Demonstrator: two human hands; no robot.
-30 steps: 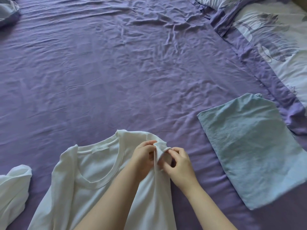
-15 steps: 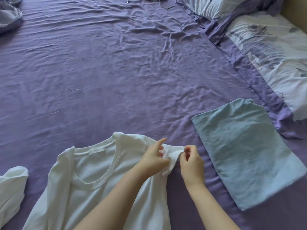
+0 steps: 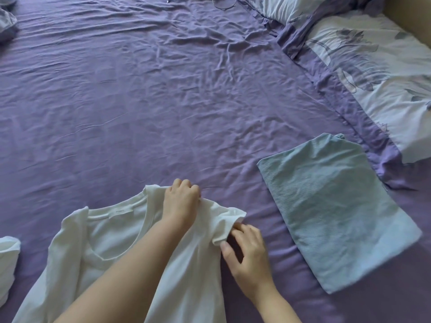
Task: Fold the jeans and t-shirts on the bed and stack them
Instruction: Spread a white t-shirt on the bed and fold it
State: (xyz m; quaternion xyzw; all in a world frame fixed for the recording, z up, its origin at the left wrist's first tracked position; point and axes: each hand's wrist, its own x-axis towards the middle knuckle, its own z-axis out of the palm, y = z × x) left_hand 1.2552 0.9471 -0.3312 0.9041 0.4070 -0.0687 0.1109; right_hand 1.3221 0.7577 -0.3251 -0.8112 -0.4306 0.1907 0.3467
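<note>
Purple bed (image 3: 163, 101): both hands (image 3: 180, 201) (image 3: 247, 250) pinch white t-shirt (image 3: 121, 248).

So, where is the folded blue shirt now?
The folded blue shirt lies on the purple sheet at the right, beside the right hand, below the flowered pillow.

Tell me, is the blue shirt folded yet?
Folded: the blue shirt lies as a flat rectangle on the purple sheet, no sleeves showing.

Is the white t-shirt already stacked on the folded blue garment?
No: the white t-shirt lies unfolded on the sheet, apart from the folded blue garment.
</note>
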